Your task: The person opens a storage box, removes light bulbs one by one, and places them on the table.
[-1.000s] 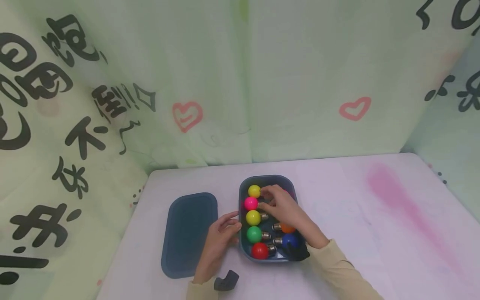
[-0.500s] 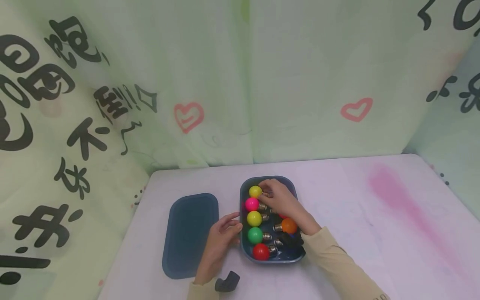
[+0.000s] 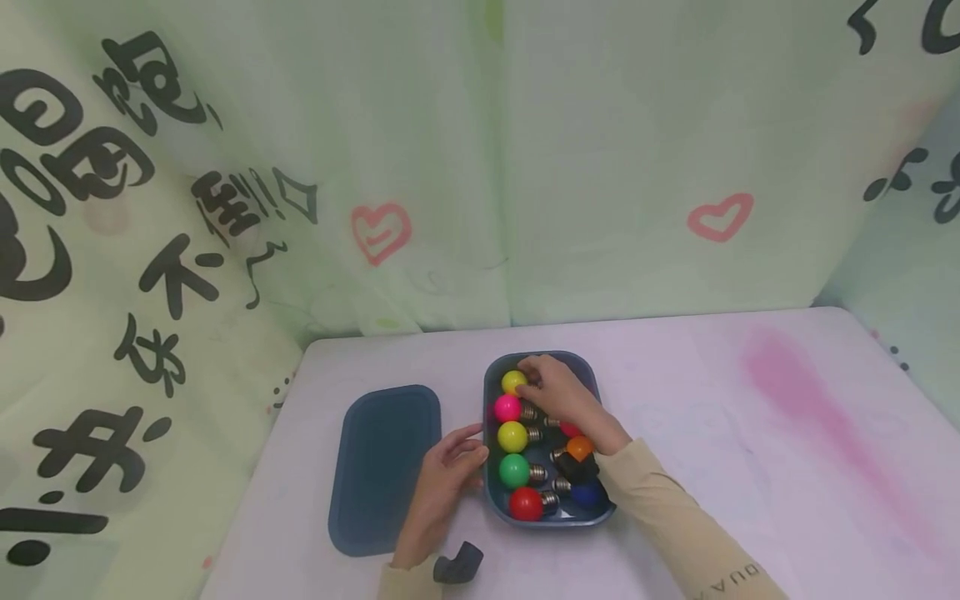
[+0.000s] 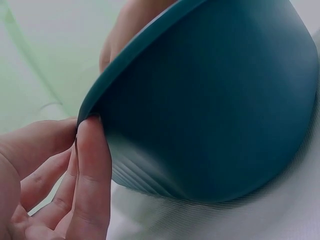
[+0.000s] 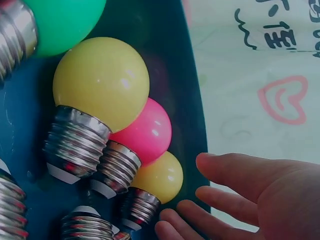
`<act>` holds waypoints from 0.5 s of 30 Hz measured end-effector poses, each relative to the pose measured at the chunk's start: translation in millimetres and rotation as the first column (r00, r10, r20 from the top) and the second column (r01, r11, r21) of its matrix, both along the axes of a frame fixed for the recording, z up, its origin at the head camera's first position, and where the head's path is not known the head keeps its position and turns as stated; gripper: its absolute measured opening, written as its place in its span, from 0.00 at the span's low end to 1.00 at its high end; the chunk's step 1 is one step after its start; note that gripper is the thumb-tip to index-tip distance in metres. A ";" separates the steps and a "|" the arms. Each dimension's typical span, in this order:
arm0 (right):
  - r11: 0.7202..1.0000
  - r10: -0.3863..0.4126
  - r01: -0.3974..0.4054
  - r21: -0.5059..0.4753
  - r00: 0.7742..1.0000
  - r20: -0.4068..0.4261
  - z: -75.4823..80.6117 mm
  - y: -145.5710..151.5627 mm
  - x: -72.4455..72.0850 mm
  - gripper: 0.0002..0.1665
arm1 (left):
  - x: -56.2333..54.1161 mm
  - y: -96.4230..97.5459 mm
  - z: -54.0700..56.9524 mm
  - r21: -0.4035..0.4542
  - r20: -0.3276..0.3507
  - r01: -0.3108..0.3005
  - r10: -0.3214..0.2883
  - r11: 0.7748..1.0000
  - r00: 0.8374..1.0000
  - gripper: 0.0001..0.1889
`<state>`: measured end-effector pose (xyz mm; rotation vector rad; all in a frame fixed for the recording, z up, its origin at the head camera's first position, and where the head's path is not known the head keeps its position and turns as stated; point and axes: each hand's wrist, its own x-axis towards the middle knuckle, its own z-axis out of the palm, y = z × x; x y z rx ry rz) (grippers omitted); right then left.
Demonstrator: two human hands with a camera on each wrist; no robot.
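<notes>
A dark blue rectangular box (image 3: 489,492) holds light bulbs with silver screw bases. Down its left side lie a yellow bulb (image 3: 513,381), a pink bulb (image 3: 507,407), another yellow bulb (image 3: 512,437), a green bulb (image 3: 513,471) and a red bulb (image 3: 525,504). My left hand (image 3: 444,475) pinches the box's left rim between thumb and fingertip, as the left wrist view shows. Over the far end is my right hand (image 3: 561,392), its fingertips right by the far yellow bulb. In the right wrist view its thumb and fingers (image 5: 220,202) stand apart with nothing between them.
An orange bulb (image 3: 580,448) and a blue bulb (image 3: 587,495) lie on the box's right side, with a red one partly hidden by the right hand. Left of the box a flat dark blue lid (image 3: 384,471) lies on the white table (image 3: 712,467). A printed curtain (image 3: 600,167) hangs behind.
My right hand has shifted slightly at the far yellow bulb, and its forearm has swung a little over the box's right side. The left hand has stayed at the rim.
</notes>
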<state>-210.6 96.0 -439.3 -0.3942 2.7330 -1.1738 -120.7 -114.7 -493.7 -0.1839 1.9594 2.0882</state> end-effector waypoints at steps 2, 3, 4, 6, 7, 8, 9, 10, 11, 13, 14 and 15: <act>1.000 0.012 -0.012 0.017 1.000 0.002 -2.2 -1.2 -2.7 0.26 | -0.5 0.0 -0.8 -0.002 -0.001 0.000 0.000 1.000 1.000 0.26; 1.000 0.017 -0.017 0.024 1.000 0.001 -3.3 -1.8 -3.9 0.25 | -0.7 0.0 -1.1 -0.004 -0.002 -0.001 0.001 1.000 1.000 0.25; 0.999 0.021 -0.021 0.031 1.000 -0.001 -4.2 -2.2 -5.0 0.25 | -1.0 0.1 -1.3 -0.005 -0.002 0.000 0.000 1.000 1.000 0.26; 0.999 0.023 -0.023 0.045 1.000 -0.002 -5.8 -3.0 -6.6 0.25 | -1.3 0.5 -1.7 -0.010 -0.001 -0.001 0.001 1.000 1.000 0.26; 0.998 0.023 -0.023 0.053 1.000 -0.007 -6.6 -3.2 -7.3 0.24 | -1.4 0.7 -1.8 -0.011 0.000 0.000 0.000 1.000 1.000 0.26; 0.998 0.019 -0.018 0.059 1.000 -0.008 -7.0 -3.4 -7.6 0.24 | -1.3 0.9 -1.8 -0.014 0.001 -0.001 0.001 1.000 1.000 0.26; 0.998 0.016 -0.016 0.062 1.000 -0.009 -7.4 -3.7 -7.8 0.23 | -1.3 1.1 -1.8 -0.016 0.003 -0.001 0.001 1.000 1.000 0.26; 0.998 0.015 -0.015 0.066 1.000 -0.012 -7.8 -3.8 -7.9 0.23 | -1.1 1.2 -1.7 -0.015 0.005 0.000 0.000 1.000 1.000 0.26; 0.998 0.015 -0.014 0.068 1.000 -0.014 -8.2 -4.0 -7.9 0.23 | -1.0 1.3 -1.8 -0.015 0.005 -0.001 0.001 1.000 1.000 0.26; 0.997 0.018 -0.016 0.073 1.000 -0.023 -9.0 -4.5 -7.8 0.23 | -0.8 1.4 -2.0 -0.012 0.006 -0.001 0.001 1.000 1.000 0.27; 0.997 0.017 -0.015 0.073 1.000 -0.024 -9.4 -5.0 -7.7 0.23 | -0.7 1.4 -2.1 -0.012 0.005 -0.002 0.002 1.000 1.000 0.27; 0.997 0.019 -0.016 0.078 0.999 -0.028 -10.1 -5.4 -7.8 0.23 | -0.7 1.4 -2.2 -0.010 0.004 -0.002 0.002 1.000 1.000 0.27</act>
